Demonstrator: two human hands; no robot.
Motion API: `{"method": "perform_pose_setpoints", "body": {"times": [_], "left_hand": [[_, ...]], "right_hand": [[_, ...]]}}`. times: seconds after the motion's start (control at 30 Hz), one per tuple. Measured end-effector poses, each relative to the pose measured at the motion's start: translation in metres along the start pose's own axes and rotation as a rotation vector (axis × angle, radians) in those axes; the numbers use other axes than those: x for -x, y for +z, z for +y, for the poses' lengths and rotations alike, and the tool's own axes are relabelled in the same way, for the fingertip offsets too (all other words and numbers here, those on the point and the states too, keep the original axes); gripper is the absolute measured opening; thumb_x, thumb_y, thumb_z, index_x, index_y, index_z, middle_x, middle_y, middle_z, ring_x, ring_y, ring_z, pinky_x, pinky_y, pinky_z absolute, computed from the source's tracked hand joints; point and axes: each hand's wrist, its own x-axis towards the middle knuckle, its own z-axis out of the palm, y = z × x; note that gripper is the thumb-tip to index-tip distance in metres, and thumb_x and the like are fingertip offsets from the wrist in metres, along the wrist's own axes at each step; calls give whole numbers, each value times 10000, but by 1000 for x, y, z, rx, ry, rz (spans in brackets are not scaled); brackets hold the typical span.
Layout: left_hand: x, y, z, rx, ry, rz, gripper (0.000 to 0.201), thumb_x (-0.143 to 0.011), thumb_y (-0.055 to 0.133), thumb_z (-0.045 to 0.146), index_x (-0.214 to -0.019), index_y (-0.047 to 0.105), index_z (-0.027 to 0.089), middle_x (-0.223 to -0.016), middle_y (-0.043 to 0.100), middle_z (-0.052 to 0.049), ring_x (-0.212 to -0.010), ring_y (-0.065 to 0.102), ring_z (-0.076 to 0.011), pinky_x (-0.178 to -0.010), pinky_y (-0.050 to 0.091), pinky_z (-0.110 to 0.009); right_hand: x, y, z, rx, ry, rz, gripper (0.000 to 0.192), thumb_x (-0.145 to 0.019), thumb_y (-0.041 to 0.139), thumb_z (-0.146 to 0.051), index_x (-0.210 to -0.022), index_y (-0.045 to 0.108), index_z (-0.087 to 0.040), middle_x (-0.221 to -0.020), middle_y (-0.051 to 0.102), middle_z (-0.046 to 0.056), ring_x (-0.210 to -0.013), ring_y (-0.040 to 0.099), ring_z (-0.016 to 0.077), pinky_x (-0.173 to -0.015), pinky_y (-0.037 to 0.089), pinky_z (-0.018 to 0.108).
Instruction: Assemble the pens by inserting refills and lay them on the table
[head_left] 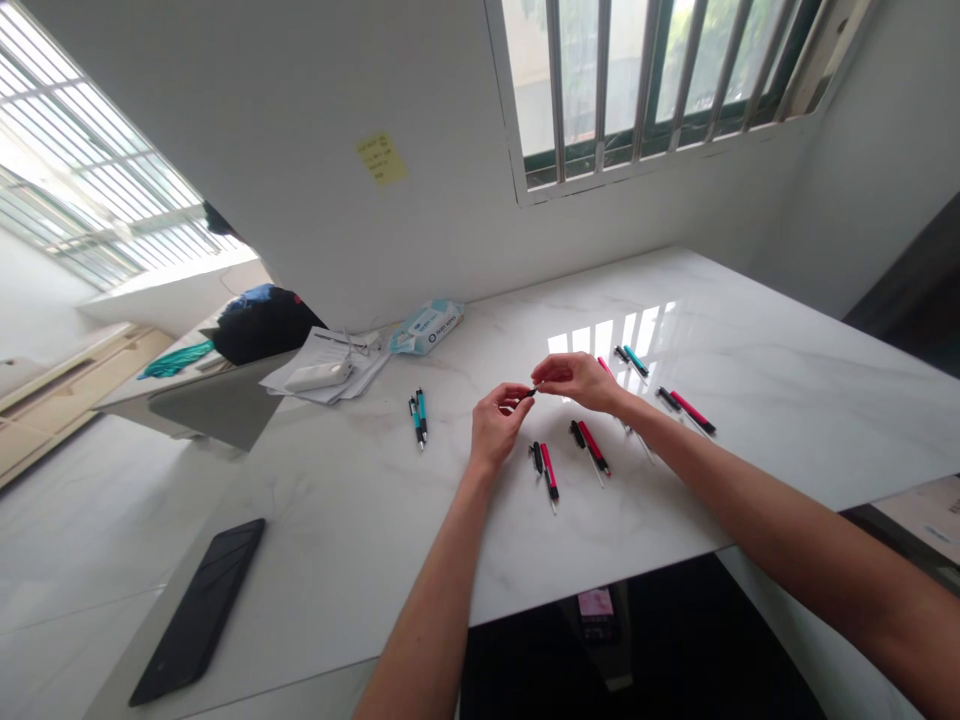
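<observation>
My left hand [497, 422] and my right hand [577, 381] meet above the white marble table [360, 500], both pinching a small dark pen part [531, 391] between their fingertips. Just below them lie two red pens, one [550, 470] beside a black piece and another [592, 446] to its right. A third red pen [691, 411] lies further right. A teal pen [635, 360] lies behind my right hand. Two teal pens [419, 414] rest side by side to the left of my left hand.
A black phone [199, 608] lies near the table's front left edge. At the back left are a pack of wet wipes [426, 327], papers with a white object on them [322, 374] and a dark bag [259, 322]. A barred window [645, 80] is behind.
</observation>
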Motion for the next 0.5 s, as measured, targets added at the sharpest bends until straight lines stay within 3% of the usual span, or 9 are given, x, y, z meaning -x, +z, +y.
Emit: {"method": "perform_pose_setpoints", "body": {"times": [0.23,0.4,0.5], "left_hand": [[1,-1,4,-38,22,-2,191,-863,747,382,-950,774,214,-953,782,-57,-828,703,-188,-763,524,-308],[3,-1,4,-54,35,-8,176,-867,740,377,-942,775,222,-965,785,-54,-831,693,-184,-761,515,-307],[2,-1,3,-53,24,-5,187,-861,745,385,-944,773,220,-971,785,-56,-829,691,-186,-763,520,-310]], "right_hand": [[2,2,-3,64,-2,-6,237,-812,797,-385,-964,773,-205,-961,797,49,-902,752,203,-897,601,360],[5,4,-6,170,12,-14,246,-877,731,-432,-938,791,-200,-871,796,46,-816,741,195,-794,587,329],[5,2,-7,170,21,-63,255,-863,746,-424,-982,802,-204,-912,807,51,-852,750,203,-822,589,328]]}}
